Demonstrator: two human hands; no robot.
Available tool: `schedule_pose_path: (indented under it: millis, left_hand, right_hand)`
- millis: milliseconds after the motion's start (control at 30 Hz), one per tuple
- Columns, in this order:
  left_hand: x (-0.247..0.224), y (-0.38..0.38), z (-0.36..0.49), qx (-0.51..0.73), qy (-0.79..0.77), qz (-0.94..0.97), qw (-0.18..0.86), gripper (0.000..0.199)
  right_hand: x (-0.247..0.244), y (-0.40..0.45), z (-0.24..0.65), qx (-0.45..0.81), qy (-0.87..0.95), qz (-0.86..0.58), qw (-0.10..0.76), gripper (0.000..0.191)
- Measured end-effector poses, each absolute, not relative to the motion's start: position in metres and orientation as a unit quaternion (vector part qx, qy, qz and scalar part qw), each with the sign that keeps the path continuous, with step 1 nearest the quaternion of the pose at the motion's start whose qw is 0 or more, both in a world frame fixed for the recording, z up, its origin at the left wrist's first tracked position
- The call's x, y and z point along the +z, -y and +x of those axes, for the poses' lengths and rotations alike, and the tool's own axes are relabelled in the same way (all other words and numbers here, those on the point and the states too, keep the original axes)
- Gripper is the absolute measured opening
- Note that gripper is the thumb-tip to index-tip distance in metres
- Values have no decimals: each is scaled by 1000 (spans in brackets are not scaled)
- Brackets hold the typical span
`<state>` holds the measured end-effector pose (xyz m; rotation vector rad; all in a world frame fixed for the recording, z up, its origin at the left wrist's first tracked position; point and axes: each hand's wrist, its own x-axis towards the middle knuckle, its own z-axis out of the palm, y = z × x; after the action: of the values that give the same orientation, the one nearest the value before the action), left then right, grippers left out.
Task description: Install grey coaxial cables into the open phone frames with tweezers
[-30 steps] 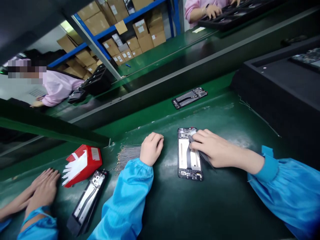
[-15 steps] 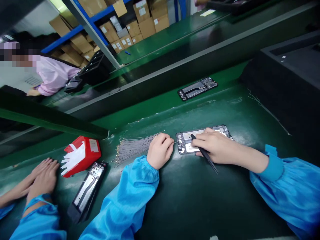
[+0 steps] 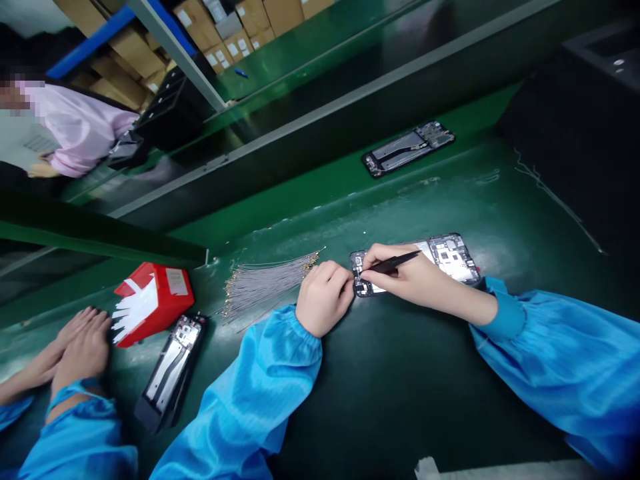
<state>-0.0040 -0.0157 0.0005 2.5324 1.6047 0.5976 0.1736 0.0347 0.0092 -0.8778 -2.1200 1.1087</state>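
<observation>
Lying sideways on the bench (image 3: pixel 380 380), the phone (image 3: pixel 453 257) had been turned from its upright set a second earlier, board end at three o'clock, and the right hand (image 3: pixel 413 275), pinched on a dark tool (image 3: pixel 393 263), had shifted to its nine-o'clock end, which suggested that the work now lay there. The left hand (image 3: pixel 324 297), fingers curled, had come right up beside that end, though whether it gripped anything could not be told. Farther out were cables (image 3: pixel 270 283) and a red box (image 3: pixel 177 300) at nine, with a spare phone (image 3: pixel 407 150) at twelve.
</observation>
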Motion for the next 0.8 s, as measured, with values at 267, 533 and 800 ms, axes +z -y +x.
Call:
schedule_pose_path:
  millis: [267,533,800]
  left_hand:
    - [4,16,-6,173,-528,831,7,17]
    - [3,16,-7,172,-504,846,-31,17]
    - [6,16,-7,151,-501,851,-44,19]
  right_hand:
    - [12,-35,171,429,786,-338,289,9]
    - [10,-34,172,433,777,-336,310,8]
    - [11,-32,172,415,791,-339,295,4]
